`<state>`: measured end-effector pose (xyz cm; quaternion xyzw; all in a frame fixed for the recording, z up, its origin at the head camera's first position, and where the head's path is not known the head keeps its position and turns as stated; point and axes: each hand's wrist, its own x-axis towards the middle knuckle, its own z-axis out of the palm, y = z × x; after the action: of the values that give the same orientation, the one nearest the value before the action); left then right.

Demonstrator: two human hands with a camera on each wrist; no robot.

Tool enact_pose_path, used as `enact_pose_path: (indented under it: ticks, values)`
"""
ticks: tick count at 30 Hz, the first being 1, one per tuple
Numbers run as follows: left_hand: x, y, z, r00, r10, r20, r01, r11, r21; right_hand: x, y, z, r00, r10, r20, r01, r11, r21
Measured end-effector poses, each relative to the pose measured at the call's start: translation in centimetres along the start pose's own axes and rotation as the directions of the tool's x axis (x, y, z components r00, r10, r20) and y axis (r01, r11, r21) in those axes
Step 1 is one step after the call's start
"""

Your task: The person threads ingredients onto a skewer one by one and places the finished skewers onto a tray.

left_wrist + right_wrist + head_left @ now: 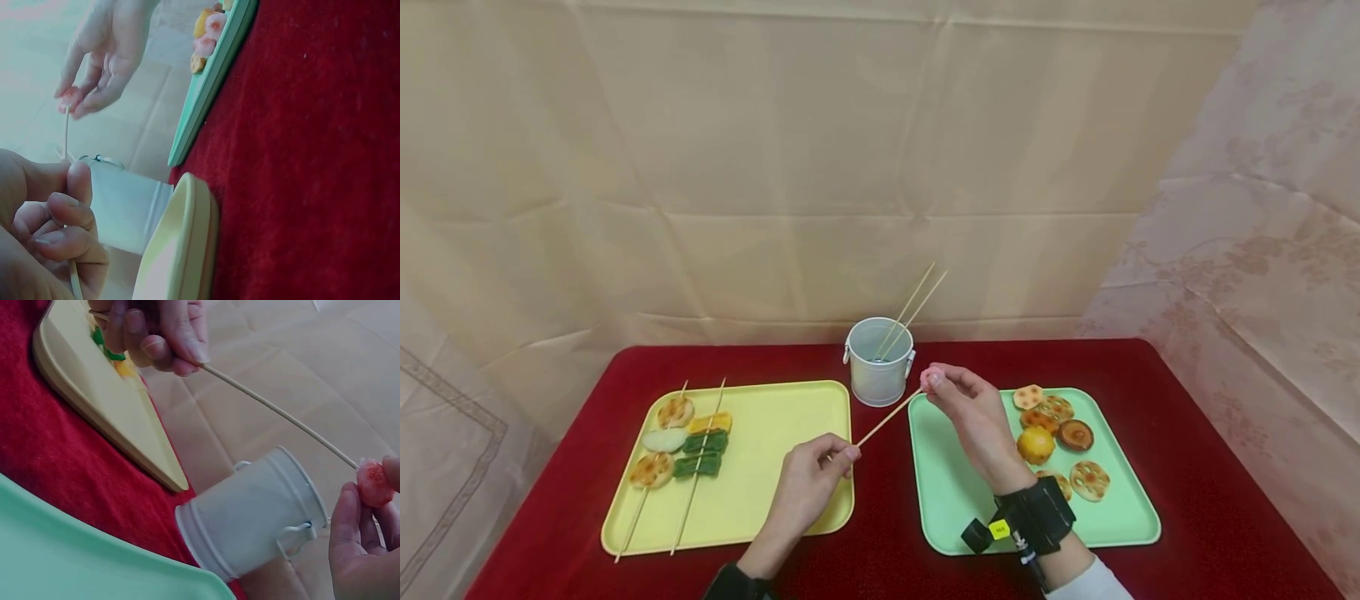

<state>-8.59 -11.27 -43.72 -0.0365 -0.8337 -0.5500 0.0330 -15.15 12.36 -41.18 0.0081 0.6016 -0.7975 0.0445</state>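
My left hand (805, 485) grips a thin wooden skewer (889, 418) between thumb and fingers, above the right edge of the yellow tray. The skewer slants up to the right, slightly bowed in the right wrist view. At its far end my right hand (973, 421) pinches a small pink, roundish food piece (375, 483) with thumb and fingertips. The skewer's tip meets the pink piece (70, 99); how deep it goes in is hidden. Behind the skewer stands a white metal bucket (878, 379) with two more skewers (917, 310) leaning in it.
On the yellow tray (790, 408) lie two skewers threaded with food, including green pieces (702, 454) and a white piece (664, 440). The green tray (940, 500) holds several loose pieces, among them a yellow ball (1035, 445) and a brown mushroom cap (1076, 435). Red cloth (880, 533) covers the table.
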Motion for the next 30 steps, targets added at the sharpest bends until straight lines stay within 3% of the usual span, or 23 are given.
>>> enact_pose_path:
  ticks: [18, 30]
  values:
    - [-0.2, -0.3, 0.5, 0.999, -0.033, -0.025, 0.033, 0.999, 0.006, -0.3, 1.2, 0.9, 0.999, -0.033, 0.014, 0.031, 0.991, 0.130]
    - [-0.1, -0.2, 0.8, 0.999, -0.039, -0.016, 0.038, 0.999, -0.033, -1.1, 2.7, 2.3, 0.999, -0.006, 0.032, 0.006, 1.000, 0.000]
